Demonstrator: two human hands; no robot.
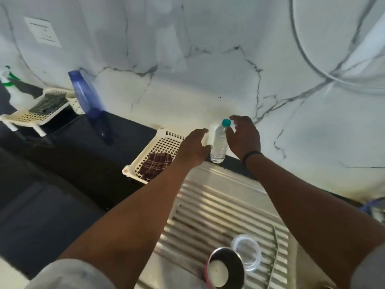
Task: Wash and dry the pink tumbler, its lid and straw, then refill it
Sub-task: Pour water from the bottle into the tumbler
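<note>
Both hands reach far forward with arms outstretched, flanking a clear water bottle [218, 142] standing at the counter's back edge by the marble wall. Left hand [194, 150] hangs beside it with relaxed fingers, holding nothing; right hand [244, 135] is spread loosely near the teal cap [226, 122], gripping nothing. Pink tumbler [224, 269] stands open on the ribbed drainboard [210, 207], its clear lid [246, 252] just beside it.

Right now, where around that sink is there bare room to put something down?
The ribbed steel drainboard lies bare between the two forearms, from the small water bottle down to the open tumbler and clear lid. The dark counter between the blue bottle and white basket is also free. Around the water bottle it is crowded: both hands flank it.
</note>
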